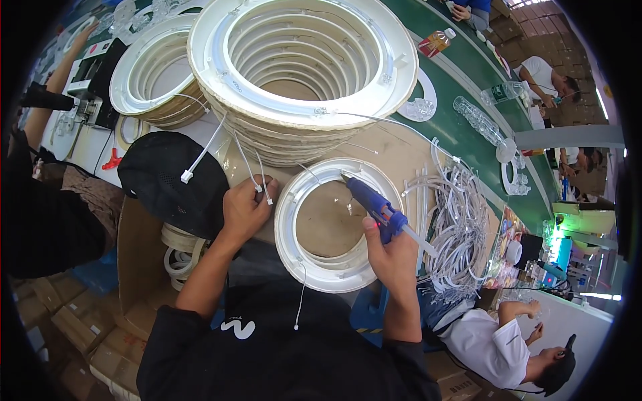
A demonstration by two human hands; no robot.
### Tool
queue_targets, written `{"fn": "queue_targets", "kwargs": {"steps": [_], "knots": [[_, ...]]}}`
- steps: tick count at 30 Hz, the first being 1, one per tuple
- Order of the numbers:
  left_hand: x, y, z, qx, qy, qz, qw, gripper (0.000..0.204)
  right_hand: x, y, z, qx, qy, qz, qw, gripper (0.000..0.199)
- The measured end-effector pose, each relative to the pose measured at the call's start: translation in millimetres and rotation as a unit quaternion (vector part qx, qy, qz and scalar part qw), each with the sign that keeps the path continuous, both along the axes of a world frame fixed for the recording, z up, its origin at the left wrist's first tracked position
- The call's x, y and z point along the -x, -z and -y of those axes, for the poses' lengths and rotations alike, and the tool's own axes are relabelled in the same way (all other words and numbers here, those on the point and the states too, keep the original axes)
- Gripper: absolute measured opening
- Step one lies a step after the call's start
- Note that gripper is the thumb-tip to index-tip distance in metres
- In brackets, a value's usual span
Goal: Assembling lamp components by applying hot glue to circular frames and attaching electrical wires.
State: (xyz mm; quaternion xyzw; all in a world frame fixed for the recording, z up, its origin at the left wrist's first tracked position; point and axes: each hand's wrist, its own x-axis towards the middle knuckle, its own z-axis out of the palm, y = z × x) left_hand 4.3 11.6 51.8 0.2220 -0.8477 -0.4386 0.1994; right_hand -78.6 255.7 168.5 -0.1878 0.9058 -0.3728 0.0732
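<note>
"How do the hands look from your remote seat?"

"I see the right hand (396, 262), at four o'clock, wrapped round a hard blue glue gun (369, 200). The left hand (245, 210), at nine, is curled beside thin wires (269, 200); I can't tell if it pinches one."

"And the ring (286, 228)?"

"Between them, at my dial's centre: smooth, white, round, wide-holed. A rough-sided stack (281, 110) stands at twelve, tangled pale cables (461, 230) at three."

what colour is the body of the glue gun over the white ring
The glue gun has a dark blue body, shown best in the head view.
</note>
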Motion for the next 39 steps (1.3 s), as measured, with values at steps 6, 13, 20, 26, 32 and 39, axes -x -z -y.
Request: {"fn": "queue_targets", "kwargs": {"steps": [6, 13, 20, 26, 32, 39], "knots": [[0.2, 1.7, 0.2, 0.003, -0.005, -0.006, 1.000, 0.015, 0.6, -6.3, -1.8, -0.032, 0.006, 0.025, 0.999, 0.036], [0.2, 0.4, -0.3, -0.009, 0.000, 0.011, 1.000, 0.012, 2.4, -5.8, -8.5, -0.052, -0.014, 0.053, 0.997, 0.035], [-0.2, 0.9, 1.9, -0.002, 0.008, 0.000, 1.000, 0.013, -12.2, -26.8, -8.0, 0.073, -0.087, 0.136, 0.984, 0.028], [-0.6, 1.1, 1.8, -0.016, 0.018, -0.011, 1.000, 0.015, -15.2, -25.1, 16.7, -0.009, -0.151, 0.095, 0.984, 0.032], [-1.8, 3.0, 2.8, -0.019, 0.016, -0.009, 1.000, 0.016, -14.7, -24.8, 23.2, -0.023, -0.142, 0.101, 0.984, 0.034], [-0.4, 3.6, 1.6, -0.011, 0.008, -0.032, 0.999, 0.017, -13.5, -25.7, 25.2, -0.033, -0.147, 0.095, 0.984, 0.037]]}}
